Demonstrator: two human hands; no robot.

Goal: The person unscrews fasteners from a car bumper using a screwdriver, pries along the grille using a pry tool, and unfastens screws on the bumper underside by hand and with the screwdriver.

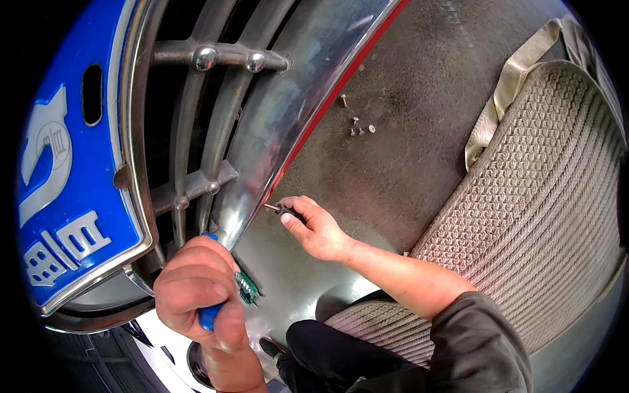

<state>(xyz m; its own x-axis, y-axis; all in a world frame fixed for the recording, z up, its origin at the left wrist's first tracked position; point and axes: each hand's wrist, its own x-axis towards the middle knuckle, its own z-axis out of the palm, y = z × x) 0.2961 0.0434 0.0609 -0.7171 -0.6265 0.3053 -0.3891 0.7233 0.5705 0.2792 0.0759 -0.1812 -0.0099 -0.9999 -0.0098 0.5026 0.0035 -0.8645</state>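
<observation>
Black-handled tool point(284, 210) is pinched in the right grip point(322, 230) beside chrome trim point(263, 124), left grip point(193, 285) clasping blue handle point(209, 317).

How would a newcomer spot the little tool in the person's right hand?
Find the long, shiny, red-edged metal panel and follow it down to the right hand. Pinched there is a small tool, its thin metal shaft pointing left toward the panel. Its dark handle sets it apart from the blue handle in the left hand.
</observation>
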